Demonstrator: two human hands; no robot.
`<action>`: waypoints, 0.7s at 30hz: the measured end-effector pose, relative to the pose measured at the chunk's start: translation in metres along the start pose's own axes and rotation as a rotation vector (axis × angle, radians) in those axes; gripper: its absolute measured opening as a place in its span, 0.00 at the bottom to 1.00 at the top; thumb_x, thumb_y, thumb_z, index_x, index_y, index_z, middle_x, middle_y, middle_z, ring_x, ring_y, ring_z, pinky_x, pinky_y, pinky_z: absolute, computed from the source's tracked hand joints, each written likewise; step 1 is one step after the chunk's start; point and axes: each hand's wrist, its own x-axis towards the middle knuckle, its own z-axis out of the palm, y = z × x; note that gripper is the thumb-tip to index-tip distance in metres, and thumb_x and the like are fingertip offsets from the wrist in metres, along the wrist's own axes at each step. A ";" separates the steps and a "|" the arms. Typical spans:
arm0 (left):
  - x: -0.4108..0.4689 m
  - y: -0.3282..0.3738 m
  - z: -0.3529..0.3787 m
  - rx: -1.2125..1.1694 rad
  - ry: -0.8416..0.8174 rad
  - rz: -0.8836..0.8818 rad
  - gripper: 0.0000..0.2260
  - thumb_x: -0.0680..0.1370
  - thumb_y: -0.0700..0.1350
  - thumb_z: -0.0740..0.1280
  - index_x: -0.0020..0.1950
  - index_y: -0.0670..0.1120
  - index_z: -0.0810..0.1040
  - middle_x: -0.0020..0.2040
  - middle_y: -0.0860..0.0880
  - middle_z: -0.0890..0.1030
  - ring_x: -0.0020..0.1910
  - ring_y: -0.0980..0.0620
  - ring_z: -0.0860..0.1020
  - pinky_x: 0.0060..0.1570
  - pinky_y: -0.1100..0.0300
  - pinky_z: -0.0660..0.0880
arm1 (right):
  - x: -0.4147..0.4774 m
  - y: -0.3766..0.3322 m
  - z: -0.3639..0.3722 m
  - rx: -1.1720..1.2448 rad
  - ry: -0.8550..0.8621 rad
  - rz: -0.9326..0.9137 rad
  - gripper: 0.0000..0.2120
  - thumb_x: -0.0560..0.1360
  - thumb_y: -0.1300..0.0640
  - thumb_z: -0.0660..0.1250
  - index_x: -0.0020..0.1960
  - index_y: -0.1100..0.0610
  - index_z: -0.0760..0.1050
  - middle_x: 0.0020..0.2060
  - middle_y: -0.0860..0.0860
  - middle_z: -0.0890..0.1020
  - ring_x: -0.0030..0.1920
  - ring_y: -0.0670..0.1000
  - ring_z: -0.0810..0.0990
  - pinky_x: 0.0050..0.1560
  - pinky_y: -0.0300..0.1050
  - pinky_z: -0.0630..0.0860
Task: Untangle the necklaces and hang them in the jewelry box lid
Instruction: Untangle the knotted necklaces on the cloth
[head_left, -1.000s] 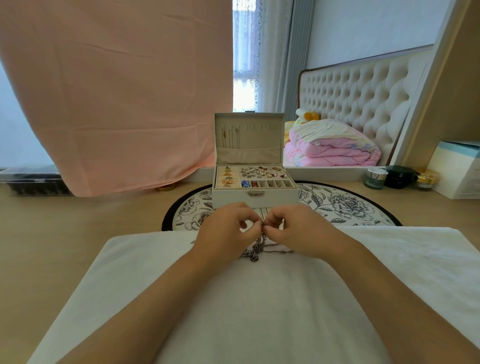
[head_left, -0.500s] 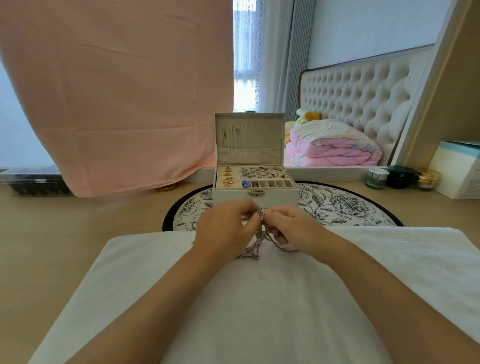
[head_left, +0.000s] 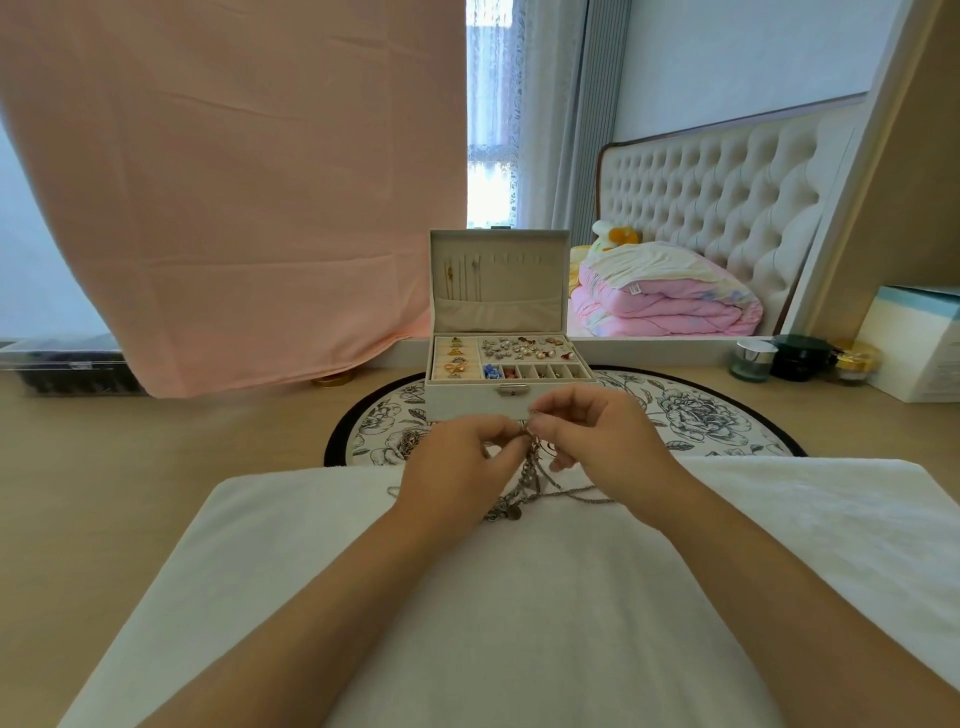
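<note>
- Left hand (head_left: 457, 467), centre of frame: thumb and forefinger pinched on the necklaces (head_left: 525, 480), other fingers curled under.
- Right hand (head_left: 605, 447), just right of it: thumb and forefinger also pinching the chains at the top of the bundle, remaining fingers loosely bent.
- The two pinch points sit almost touching, in front of the box's front wall.
- Necklaces: one tangled silvery clump, top end lifted between the hands, lower end with small pendants resting on the white towel (head_left: 519, 613). One strand trails right along the towel under the right wrist, and a thin bit shows left of the left hand.
- Can't tell how many chains are in the clump.
- Jewelry box (head_left: 467, 402): centre of frame above the hands, open, sitting on a round floral mat (head_left: 711, 415).
- Lid (head_left: 501, 312) stands upright. A few thin chains (head_left: 460, 273) hang at its left side, lower ends tucked in the lid pocket.
- Box tray holds rings in the left section, earrings and small pieces in the right ones.
- Towel covers the lower frame, over a light wood table (head_left: 130, 467).
- Pink cloth (head_left: 234, 182) fills the upper left.
- Right edge: small jars (head_left: 753, 358) and a white carton (head_left: 914, 343).
- Upper right: tufted headboard (head_left: 727, 182) and folded pink quilt (head_left: 670, 306).
</note>
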 end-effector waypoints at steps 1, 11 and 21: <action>0.002 0.000 0.000 -0.090 0.047 -0.017 0.05 0.79 0.52 0.69 0.47 0.58 0.85 0.34 0.66 0.80 0.31 0.61 0.75 0.33 0.62 0.71 | 0.000 0.002 0.000 -0.006 -0.045 -0.006 0.07 0.77 0.66 0.70 0.48 0.56 0.82 0.31 0.45 0.81 0.29 0.43 0.76 0.35 0.46 0.81; 0.015 -0.005 -0.017 -0.586 0.183 -0.356 0.10 0.84 0.46 0.60 0.48 0.52 0.78 0.38 0.53 0.79 0.37 0.54 0.75 0.40 0.58 0.75 | 0.003 0.020 -0.014 -0.471 -0.203 0.100 0.12 0.72 0.61 0.67 0.40 0.45 0.84 0.29 0.44 0.81 0.30 0.42 0.75 0.37 0.42 0.75; 0.008 0.005 -0.019 -0.902 -0.132 -0.295 0.08 0.83 0.43 0.62 0.51 0.45 0.80 0.41 0.48 0.82 0.37 0.52 0.79 0.34 0.62 0.77 | 0.000 0.014 0.001 0.042 -0.284 0.140 0.09 0.78 0.64 0.69 0.57 0.58 0.83 0.40 0.54 0.86 0.38 0.51 0.82 0.43 0.42 0.79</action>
